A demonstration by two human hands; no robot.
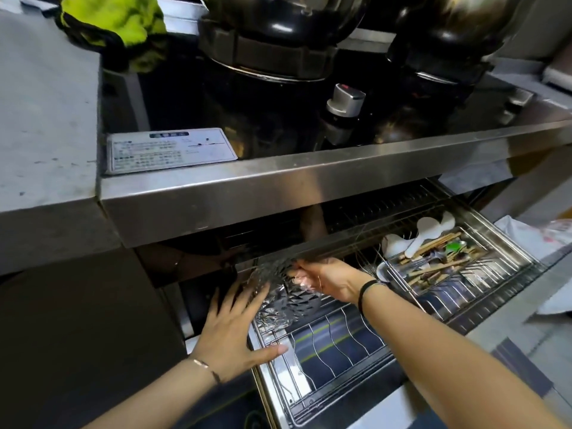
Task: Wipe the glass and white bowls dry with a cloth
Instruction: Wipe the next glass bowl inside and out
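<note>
A faceted clear glass bowl (283, 292) stands tilted on edge at the back left of the pulled-out wire dish rack (340, 345). My right hand (325, 277) reaches in from the right and pinches the bowl's upper rim. My left hand (235, 329) lies with straight, spread fingers against the bowl's left side, thumb over the rack's left rim. A yellow-green cloth (114, 23) lies bunched on the grey counter at the far left. No white bowl shows.
A steel stove edge (309, 178) overhangs the drawer, with two dark pots (278, 35) and a knob (345, 100) above. A cutlery basket (439, 258) with chopsticks and white spoons fills the rack's right end. Plastic bags (538, 233) lie at far right.
</note>
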